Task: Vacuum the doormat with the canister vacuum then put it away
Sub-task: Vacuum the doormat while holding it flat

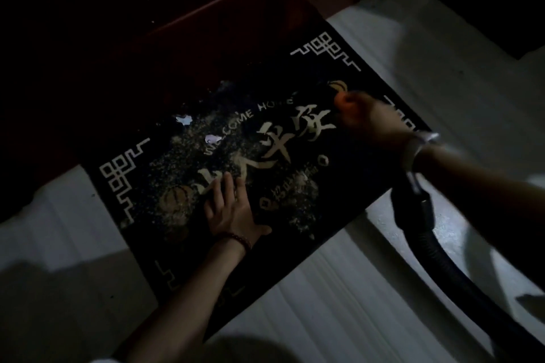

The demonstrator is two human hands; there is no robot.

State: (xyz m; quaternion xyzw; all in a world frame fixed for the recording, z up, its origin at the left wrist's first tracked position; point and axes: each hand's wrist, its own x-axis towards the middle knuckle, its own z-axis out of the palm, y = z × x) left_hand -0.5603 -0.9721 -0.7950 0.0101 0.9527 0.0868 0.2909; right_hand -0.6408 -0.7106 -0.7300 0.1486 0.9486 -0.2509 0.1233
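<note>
A black doormat [351,183] with gold lettering and corner patterns lies slanted on the floor. Pale crumbs are scattered over its middle and left part, along with two small paper scraps [183,119]. My left hand [233,209] rests flat on the mat's near-left part, fingers straight. My right hand [368,118] is blurred over the mat's far-right part, its fingers curled round the front end of the black vacuum hose [436,247]. The hose runs under my right forearm and off to the lower right. The canister is out of view.
A dark red door or threshold [206,9] runs along the mat's far edge. Pale floor tiles [354,303] surround the mat on the near and right sides. The scene is dim, with deep shadow at the top right and left.
</note>
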